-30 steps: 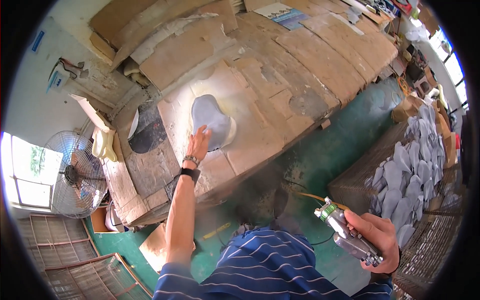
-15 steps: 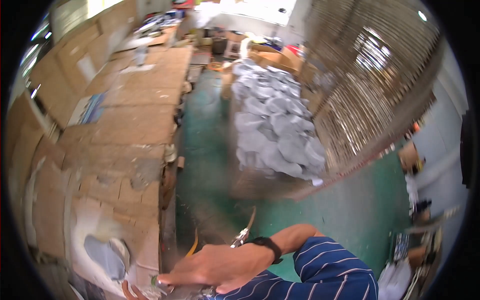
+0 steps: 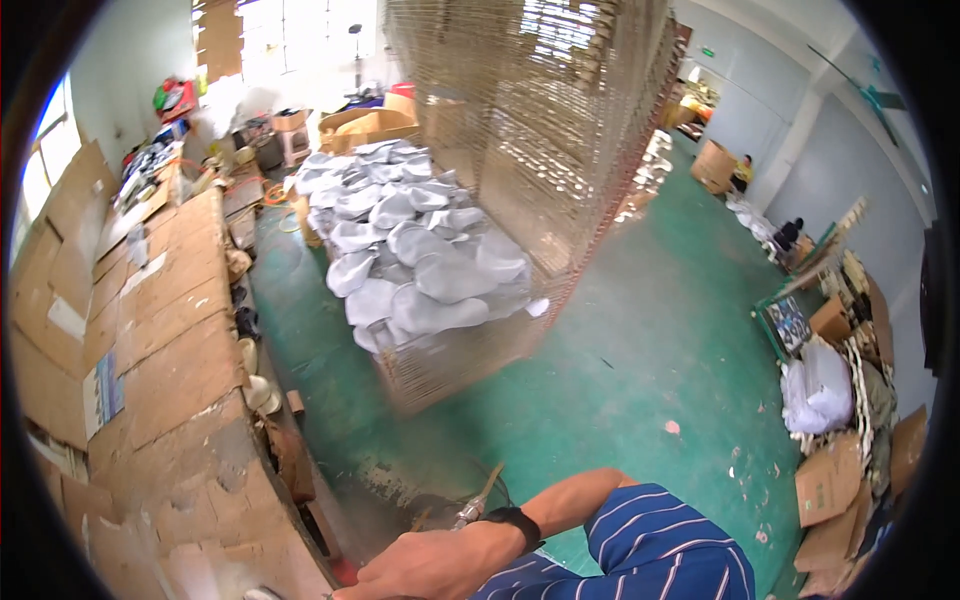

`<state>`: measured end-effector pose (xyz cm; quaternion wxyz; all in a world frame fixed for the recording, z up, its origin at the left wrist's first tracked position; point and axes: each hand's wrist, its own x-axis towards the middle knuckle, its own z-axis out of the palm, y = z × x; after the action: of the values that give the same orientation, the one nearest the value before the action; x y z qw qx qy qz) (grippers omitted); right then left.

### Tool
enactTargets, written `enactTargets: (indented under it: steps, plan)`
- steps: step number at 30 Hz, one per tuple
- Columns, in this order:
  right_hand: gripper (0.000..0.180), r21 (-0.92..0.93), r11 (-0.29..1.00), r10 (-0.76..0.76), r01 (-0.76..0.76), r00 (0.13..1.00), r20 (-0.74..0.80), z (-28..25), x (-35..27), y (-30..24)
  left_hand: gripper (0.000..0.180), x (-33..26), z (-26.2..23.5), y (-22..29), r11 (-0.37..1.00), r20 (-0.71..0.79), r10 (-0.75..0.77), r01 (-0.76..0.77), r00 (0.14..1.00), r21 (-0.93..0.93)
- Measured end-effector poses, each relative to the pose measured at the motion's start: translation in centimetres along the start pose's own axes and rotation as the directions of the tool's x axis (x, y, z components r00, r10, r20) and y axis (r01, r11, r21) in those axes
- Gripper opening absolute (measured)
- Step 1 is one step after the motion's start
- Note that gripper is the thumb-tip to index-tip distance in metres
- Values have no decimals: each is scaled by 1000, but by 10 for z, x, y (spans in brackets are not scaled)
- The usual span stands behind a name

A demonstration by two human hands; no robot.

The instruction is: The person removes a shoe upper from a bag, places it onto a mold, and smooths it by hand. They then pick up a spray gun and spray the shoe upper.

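- My silver metal spray gun (image 3: 468,514) is at the lower edge, near the cardboard-covered workbench (image 3: 180,350); only its shiny end shows past my wrist, with a yellowish hose (image 3: 494,476) running off it.
- My right hand (image 3: 440,562) is wrapped around the gun, back upward; its fingertips run out of view, so I cannot tell how each finger lies.
- My left hand is out of view, so I cannot tell its fingers' state.
- Half a second ago my left fingertips and a rounded grey piece on the bench showed low down; now the view has swung right, away from them.
- Ahead, flat grey rounded pieces (image 3: 430,280) lie heaped on a brown mesh rack (image 3: 450,378), under a tall slatted panel.
- Green floor (image 3: 650,370) makes a narrow aisle between bench and rack, and opens wide rightward, up to brown cardboard boxes (image 3: 830,490).
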<state>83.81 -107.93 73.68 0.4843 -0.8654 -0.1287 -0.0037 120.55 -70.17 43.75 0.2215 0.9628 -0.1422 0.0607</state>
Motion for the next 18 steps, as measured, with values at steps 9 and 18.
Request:
enactTargets:
  steps: [9, 18]
  plan:
    - [82, 68, 997, -47, 27, 948, 314, -22, 34, -14, 32, -98, -20, 17, 884, -243, -326, 204, 913, -421]
    - [72, -107, 964, -164, 243, 861, 482, -7, 115, -70, 33, -292, -74, 19, 643, 12, -636, 539, 771, -544]
